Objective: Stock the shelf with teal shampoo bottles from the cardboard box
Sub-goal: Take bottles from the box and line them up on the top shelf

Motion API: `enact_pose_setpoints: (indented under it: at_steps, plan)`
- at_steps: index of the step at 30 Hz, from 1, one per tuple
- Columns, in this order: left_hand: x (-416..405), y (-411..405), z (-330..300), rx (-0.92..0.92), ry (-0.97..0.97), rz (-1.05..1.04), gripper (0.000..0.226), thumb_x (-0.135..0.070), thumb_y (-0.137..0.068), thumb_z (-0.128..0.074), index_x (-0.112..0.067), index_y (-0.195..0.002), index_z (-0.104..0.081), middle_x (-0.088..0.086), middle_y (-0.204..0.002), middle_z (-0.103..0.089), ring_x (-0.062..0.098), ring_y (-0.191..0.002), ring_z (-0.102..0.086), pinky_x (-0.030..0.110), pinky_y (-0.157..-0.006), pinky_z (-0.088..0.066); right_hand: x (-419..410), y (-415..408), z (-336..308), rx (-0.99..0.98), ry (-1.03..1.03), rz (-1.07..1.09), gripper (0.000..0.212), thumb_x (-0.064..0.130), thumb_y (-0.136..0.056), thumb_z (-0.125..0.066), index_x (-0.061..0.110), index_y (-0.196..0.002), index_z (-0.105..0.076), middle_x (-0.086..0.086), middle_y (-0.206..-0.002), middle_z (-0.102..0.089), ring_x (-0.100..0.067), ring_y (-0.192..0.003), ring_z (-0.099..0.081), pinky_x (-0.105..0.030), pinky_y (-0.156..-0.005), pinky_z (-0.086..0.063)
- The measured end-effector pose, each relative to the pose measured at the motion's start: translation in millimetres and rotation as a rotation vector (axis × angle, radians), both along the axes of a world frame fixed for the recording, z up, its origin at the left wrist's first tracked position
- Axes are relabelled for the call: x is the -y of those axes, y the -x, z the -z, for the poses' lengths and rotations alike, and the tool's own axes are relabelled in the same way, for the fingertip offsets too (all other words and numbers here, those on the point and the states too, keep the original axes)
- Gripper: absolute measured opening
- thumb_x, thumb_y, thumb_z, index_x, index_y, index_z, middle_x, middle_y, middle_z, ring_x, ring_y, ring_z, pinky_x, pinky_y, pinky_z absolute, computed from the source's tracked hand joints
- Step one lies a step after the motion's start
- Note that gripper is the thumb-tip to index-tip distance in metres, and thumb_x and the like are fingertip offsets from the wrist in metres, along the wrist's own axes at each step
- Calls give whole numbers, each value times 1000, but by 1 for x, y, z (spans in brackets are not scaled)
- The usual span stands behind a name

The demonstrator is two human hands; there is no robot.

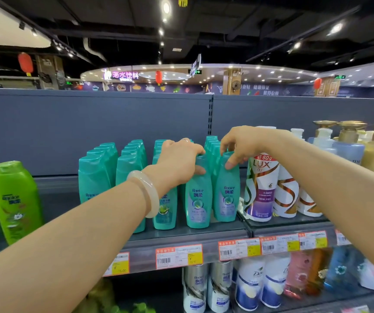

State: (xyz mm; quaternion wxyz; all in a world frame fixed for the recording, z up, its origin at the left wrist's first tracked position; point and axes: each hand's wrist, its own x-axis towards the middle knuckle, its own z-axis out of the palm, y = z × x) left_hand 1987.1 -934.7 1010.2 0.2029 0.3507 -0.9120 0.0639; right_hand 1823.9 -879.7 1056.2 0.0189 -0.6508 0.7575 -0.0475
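Several rows of teal shampoo bottles stand upright on the grey top shelf. My left hand, with a pale bangle on the wrist, grips the cap end of a front teal bottle. My right hand pinches the top of the neighbouring front teal bottle, thumb on its face. Both bottles stand on the shelf near its front edge. The cardboard box is out of view.
A green bottle stands at the left of the shelf. White and purple Lux bottles stand right beside the teal rows, with blue and gold pump bottles beyond. Price tags line the shelf edge; more bottles fill the shelf below.
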Motion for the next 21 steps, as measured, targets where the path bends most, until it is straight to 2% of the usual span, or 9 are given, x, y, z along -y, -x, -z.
enact_pose_setpoints:
  at_steps: [4, 15, 18, 21]
  plan:
    - [0, -1, 0, -10, 0, 3, 51, -45, -86, -58, -30, -133, -47, 5, -131, -48, 26, -120, -45, 36, -104, -23, -1, 1, -1, 28, -14, -13, 25, 25, -81, -70, 19, -101, -56, -2, -102, -61, -13, -79, -63, -18, -61, -50]
    - [-1, -1, 2, -31, 10, 5, 52, -44, -86, -59, -29, -134, -46, 5, -133, -48, 25, -122, -44, 36, -105, -23, 1, 4, -2, 59, -51, -16, 24, 26, -81, -69, 20, -101, -58, -5, -106, -64, -19, -89, -66, -24, -69, -56]
    - [0, -1, 4, -43, 16, 5, 54, -45, -86, -59, -29, -135, -45, 5, -133, -48, 26, -122, -44, 36, -106, -23, 0, 4, -2, 55, -43, -8, 29, 26, -80, -70, 17, -106, -60, -6, -109, -65, -20, -92, -66, -24, -70, -56]
    - [-1, -4, 5, -9, 70, -2, 64, -51, -84, -57, -28, -140, -36, 7, -135, -46, 28, -123, -44, 38, -105, -26, -4, 1, -1, 60, -43, 33, 41, 28, -80, -70, 17, -117, -57, -7, -119, -61, -21, -98, -63, -24, -72, -55]
